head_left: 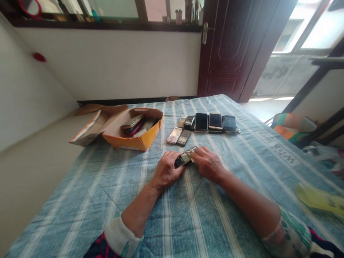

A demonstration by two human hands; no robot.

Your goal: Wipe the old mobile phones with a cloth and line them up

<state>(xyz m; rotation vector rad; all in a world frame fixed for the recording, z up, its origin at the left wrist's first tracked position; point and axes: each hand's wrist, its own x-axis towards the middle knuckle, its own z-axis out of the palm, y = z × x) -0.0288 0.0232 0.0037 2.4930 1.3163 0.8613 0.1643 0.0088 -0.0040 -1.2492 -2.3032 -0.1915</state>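
Note:
My left hand [168, 168] is closed around the lower end of a dark keypad mobile phone [185, 157], held at a slant just above the bedspread. The fingers of my right hand [208, 163] are pressed together at the phone's other end. A small white piece that looks like tissue [192, 156] shows under those fingers. Just beyond lie a silver keypad phone [174, 135] and a dark one [184, 137], side by side. Behind them are more small phones [189, 122]. Stacks of touchscreen phones [215, 121] form a row to their right.
An open orange cardboard box [129, 142] with several phones inside stands at the left, its lid folded back. The striped blue bedspread [129, 186] covers the bed. A yellow item [319, 200] lies at the right edge. A wall and a dark red door [223, 53] stand behind.

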